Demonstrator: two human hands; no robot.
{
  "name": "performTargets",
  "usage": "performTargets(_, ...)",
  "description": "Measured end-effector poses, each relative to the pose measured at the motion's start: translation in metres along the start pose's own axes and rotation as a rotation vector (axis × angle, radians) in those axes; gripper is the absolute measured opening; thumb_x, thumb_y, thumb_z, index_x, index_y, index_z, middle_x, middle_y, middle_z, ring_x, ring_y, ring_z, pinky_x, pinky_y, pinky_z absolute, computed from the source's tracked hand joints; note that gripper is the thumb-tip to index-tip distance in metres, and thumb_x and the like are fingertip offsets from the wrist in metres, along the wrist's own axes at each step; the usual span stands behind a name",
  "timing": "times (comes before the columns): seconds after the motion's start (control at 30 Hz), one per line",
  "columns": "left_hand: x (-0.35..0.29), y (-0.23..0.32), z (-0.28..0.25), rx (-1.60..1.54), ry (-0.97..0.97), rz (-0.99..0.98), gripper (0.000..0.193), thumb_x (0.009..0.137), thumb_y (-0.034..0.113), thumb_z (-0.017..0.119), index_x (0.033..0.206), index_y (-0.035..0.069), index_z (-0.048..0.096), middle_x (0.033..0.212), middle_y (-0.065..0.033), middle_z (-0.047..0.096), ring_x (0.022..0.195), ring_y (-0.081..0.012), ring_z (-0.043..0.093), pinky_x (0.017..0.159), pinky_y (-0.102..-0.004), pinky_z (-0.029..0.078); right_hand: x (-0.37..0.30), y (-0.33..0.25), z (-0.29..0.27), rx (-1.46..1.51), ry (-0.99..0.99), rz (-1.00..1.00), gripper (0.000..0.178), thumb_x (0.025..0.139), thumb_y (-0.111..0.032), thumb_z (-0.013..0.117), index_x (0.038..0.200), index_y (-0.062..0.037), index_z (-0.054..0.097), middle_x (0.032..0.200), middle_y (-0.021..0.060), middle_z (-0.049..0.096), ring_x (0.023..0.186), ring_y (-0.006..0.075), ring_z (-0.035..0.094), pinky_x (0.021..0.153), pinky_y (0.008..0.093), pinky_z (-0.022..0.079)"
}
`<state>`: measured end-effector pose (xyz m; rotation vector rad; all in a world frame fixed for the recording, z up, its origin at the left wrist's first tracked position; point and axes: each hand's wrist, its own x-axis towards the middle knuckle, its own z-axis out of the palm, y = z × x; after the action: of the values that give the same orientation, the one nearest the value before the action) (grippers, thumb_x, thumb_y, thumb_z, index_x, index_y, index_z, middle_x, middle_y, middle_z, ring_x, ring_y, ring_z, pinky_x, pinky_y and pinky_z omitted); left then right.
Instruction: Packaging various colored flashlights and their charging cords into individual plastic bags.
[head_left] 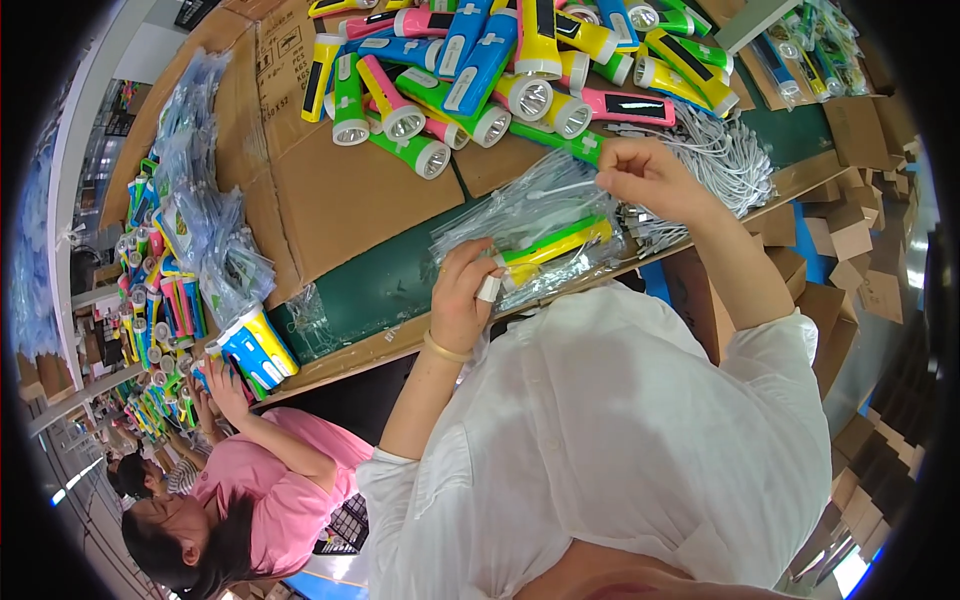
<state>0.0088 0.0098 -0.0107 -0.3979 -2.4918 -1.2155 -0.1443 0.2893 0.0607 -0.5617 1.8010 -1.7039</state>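
Observation:
A yellow and green flashlight (pixel 560 245) lies on clear plastic at the table's near edge. My left hand (pixel 463 295) is closed round its left end, where a small white part shows beside the fingers. Farther right and higher, my right hand (pixel 650 178) pinches the edge of a clear plastic bag (pixel 535 195); a thin white strip runs to the fingertips. Flat clear bags lie between my hands. Just beyond my right hand is a green flashlight (pixel 555 140), and next to that wrist is a heap of white cables (pixel 725 165).
Flashlights in several colours are piled on cardboard (pixel 350 200) at the back. Bagged items (pixel 205 200) and a bundle of flashlights (pixel 258 350) line the left. A person in pink (pixel 285 490) works there. Open cardboard boxes (pixel 850 230) stand on the right.

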Motion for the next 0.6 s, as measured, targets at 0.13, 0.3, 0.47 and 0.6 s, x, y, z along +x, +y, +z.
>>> performTargets(0.13,-0.006,-0.003,-0.002,-0.018,0.003,-0.001,0.019,0.087,0.005,0.072,0.105,0.002,0.066,0.121,-0.0181,0.067,0.109,-0.0340,0.064,0.094,-0.0402,0.051,-0.003,0.009,-0.002,-0.146,-0.107,0.068,0.022,0.092,-0.009,0.067,0.076,-0.0038,0.054,0.070,-0.0056,0.049,0.064,0.0035,0.041,0.057,0.0234,0.033)
performTargets(0.3,-0.012,0.007,-0.007,-0.189,0.143,-0.475,0.022,0.089,0.006,0.074,0.108,-0.001,0.068,0.111,-0.0113,0.070,0.101,-0.0199,0.064,0.089,-0.0318,0.052,0.001,-0.003,0.001,-0.345,-0.236,0.005,0.028,0.093,-0.014,0.067,0.074,-0.0036,0.050,0.065,-0.0030,0.044,0.062,0.0051,0.040,0.055,0.0259,0.033)
performTargets(0.47,-0.018,-0.004,-0.002,-0.226,0.144,-0.539,0.017,0.086,0.004,0.074,0.101,-0.001,0.071,0.088,-0.0089,0.068,0.073,-0.0174,0.059,0.071,-0.0284,0.051,0.019,0.003,0.022,-0.597,-0.361,0.068,0.025,0.088,-0.018,0.069,0.076,-0.0013,0.056,0.065,0.0061,0.053,0.059,0.0164,0.051,0.056,0.0340,0.041)
performTargets(0.6,-0.010,0.015,-0.005,-0.172,0.146,-0.499,0.015,0.086,0.003,0.074,0.101,0.000,0.071,0.086,-0.0090,0.069,0.072,-0.0166,0.059,0.071,-0.0280,0.050,0.038,0.021,0.051,-0.636,-0.392,-0.163,0.019,0.087,-0.020,0.070,0.090,-0.0036,0.061,0.070,0.0075,0.057,0.063,0.0194,0.057,0.060,0.0363,0.046)
